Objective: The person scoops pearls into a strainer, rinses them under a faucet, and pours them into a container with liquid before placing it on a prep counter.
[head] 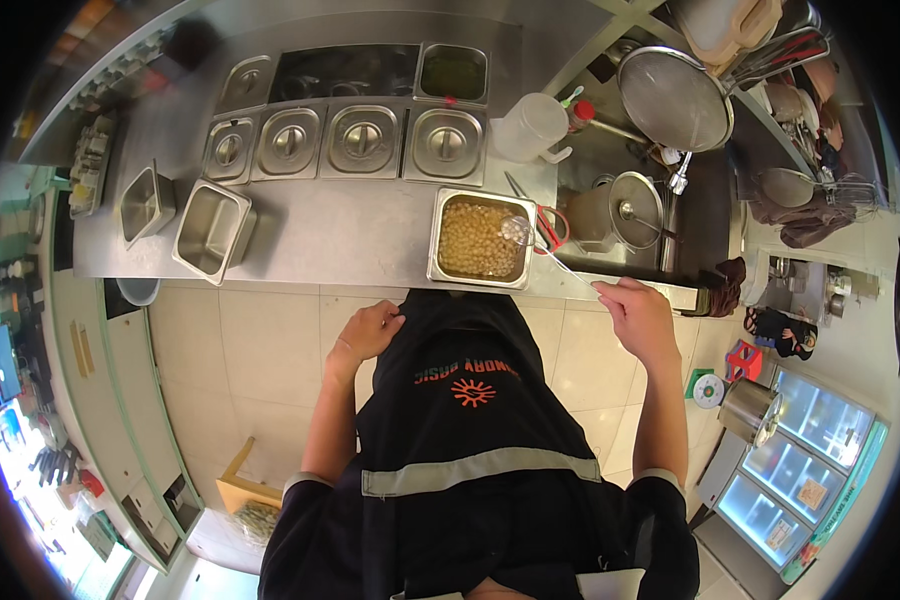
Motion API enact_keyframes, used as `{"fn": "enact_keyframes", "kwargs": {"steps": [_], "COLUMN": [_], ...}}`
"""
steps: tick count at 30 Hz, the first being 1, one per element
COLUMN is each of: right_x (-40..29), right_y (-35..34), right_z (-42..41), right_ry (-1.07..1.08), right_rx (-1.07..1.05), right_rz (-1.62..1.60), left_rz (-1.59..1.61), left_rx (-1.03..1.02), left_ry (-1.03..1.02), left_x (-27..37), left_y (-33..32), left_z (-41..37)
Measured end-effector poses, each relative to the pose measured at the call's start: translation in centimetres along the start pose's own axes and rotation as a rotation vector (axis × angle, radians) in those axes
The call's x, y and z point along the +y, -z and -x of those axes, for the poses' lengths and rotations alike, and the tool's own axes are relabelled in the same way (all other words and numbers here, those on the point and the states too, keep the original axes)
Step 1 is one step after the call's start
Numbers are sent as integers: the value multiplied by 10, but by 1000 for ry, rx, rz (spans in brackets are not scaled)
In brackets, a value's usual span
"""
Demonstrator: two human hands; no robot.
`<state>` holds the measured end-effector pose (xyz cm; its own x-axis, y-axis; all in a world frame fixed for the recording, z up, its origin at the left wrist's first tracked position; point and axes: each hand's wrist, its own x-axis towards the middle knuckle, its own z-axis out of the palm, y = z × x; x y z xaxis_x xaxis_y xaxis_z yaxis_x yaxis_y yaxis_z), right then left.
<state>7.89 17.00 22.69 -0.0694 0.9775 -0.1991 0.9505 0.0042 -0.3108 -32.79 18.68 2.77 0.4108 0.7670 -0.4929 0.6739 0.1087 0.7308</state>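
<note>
My right hand (640, 319) is shut on the thin metal handle of a small strainer ladle (516, 230), whose bowl holds some pale balls over the right side of a steel food pan (435, 251). Many round, tan balls in liquid (476, 240) fill the pan, which stands at the counter's front edge. To its right lies a pair of scissors with red handles (553, 229). My left hand (371, 328) hangs beside the black apron (465, 345), in front of the counter, with its fingers curled; whether it pinches a bit of the apron is not clear.
Two steel pans without lids (211, 232) (147, 206) stand left on the steel counter (337, 225). Lidded steel containers (364, 140) line the back, beside an uncovered one (454, 73). A translucent plastic jug (531, 127) and a sink (645, 259) are right. A large strainer (675, 97) hangs above.
</note>
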Motion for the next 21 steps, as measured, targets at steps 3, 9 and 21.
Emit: {"fn": "enact_keyframes", "kwargs": {"steps": [3,9,21], "right_x": [24,58,106], "right_y": [-14,-46,-39], "right_z": [4,-3,-23], "right_ry": [29,182,251], "right_rx": [82,121,13], "right_rz": [-115,-33,-197], "left_rz": [25,47,288], "left_rx": [46,127,588], "left_ry": [1,17,186], "left_x": [8,29,73], "left_y": [-6,-17,-45], "left_z": [-2,-5,-1]}}
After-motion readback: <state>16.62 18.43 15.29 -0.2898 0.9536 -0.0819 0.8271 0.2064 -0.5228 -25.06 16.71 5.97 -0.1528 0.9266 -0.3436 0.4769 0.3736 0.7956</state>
